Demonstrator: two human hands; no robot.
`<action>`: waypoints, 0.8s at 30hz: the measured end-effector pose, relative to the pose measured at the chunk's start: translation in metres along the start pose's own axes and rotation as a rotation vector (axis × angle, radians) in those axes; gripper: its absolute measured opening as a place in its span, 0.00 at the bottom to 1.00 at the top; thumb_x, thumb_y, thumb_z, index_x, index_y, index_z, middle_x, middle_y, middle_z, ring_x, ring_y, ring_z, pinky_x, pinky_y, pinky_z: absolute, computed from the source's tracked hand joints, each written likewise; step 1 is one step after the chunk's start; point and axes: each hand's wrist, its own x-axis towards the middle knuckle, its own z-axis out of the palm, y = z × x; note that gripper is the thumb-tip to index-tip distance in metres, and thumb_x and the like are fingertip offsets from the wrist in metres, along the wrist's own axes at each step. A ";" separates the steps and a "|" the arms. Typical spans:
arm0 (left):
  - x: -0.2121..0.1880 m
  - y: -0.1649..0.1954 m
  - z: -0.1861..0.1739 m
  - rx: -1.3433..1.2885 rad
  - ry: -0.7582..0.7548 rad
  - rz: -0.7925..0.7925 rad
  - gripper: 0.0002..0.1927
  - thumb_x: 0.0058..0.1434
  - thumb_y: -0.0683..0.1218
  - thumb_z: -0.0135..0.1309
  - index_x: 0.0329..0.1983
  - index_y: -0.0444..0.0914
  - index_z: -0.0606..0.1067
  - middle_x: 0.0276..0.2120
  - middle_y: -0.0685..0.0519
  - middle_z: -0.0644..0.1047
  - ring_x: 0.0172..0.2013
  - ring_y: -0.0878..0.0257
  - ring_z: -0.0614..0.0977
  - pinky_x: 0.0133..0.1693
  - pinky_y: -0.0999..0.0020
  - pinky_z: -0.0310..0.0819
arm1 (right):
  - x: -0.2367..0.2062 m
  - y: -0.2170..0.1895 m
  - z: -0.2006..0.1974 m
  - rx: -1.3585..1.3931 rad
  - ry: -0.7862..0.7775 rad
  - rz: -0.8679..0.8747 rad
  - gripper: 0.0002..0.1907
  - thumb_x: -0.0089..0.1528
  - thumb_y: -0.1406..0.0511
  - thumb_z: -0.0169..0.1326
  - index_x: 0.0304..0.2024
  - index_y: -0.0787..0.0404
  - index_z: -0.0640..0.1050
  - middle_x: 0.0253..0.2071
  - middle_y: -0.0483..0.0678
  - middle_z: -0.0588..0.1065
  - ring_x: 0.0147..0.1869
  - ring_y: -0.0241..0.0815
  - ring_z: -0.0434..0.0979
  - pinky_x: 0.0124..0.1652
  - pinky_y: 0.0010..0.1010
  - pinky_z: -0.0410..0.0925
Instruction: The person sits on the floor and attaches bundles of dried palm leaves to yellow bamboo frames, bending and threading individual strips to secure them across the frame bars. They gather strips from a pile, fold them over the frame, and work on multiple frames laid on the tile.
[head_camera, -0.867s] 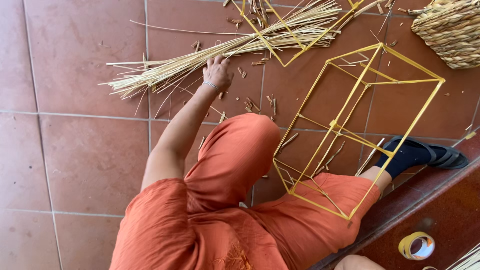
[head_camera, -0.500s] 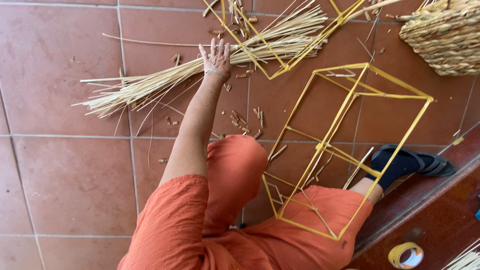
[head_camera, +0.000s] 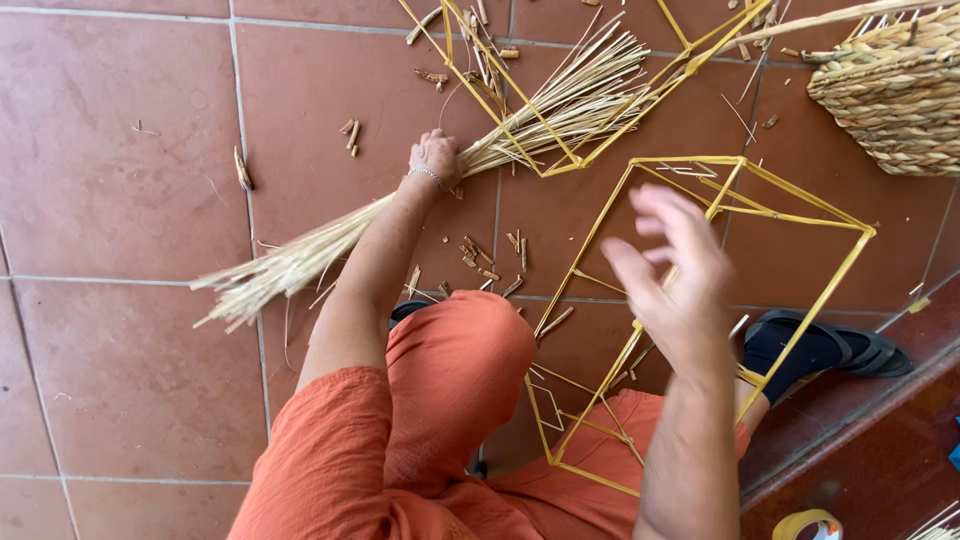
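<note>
The left hand (head_camera: 436, 157) is reaching out to the floor, fingers curled down and pressing on one long bundle of pale dry straw (head_camera: 420, 205) that is lying slantwise across the terracotta tiles (head_camera: 120, 380); whether they are closing around it cannot be told. The right hand (head_camera: 670, 275) is hovering blurred, fingers spread apart and holding nothing, above one box-shaped frame (head_camera: 800, 215) of thin yellow rods. A second yellow frame (head_camera: 560, 165) is lying over the straw's far end. One woven basket (head_camera: 900, 90) is sitting at the top right corner.
</note>
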 end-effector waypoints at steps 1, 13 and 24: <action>-0.005 -0.004 0.001 -0.030 0.036 0.046 0.15 0.57 0.51 0.59 0.47 0.45 0.79 0.56 0.46 0.75 0.59 0.48 0.73 0.58 0.54 0.69 | 0.014 0.013 0.015 -0.201 -0.059 0.079 0.32 0.61 0.66 0.66 0.66 0.59 0.71 0.67 0.60 0.70 0.58 0.47 0.78 0.41 0.32 0.76; -0.023 -0.040 0.004 -0.104 0.319 0.010 0.05 0.65 0.44 0.53 0.43 0.41 0.76 0.38 0.46 0.78 0.44 0.47 0.80 0.44 0.49 0.75 | 0.081 0.088 0.074 0.661 -0.133 0.369 0.20 0.72 0.66 0.54 0.66 0.61 0.72 0.57 0.46 0.77 0.58 0.36 0.78 0.56 0.35 0.73; -0.059 -0.095 -0.059 -0.025 0.461 -0.053 0.25 0.59 0.60 0.62 0.53 0.41 0.74 0.43 0.43 0.72 0.47 0.46 0.71 0.47 0.47 0.63 | 0.106 0.066 0.011 0.891 0.052 0.247 0.14 0.74 0.69 0.54 0.62 0.59 0.73 0.61 0.51 0.78 0.57 0.42 0.79 0.57 0.38 0.74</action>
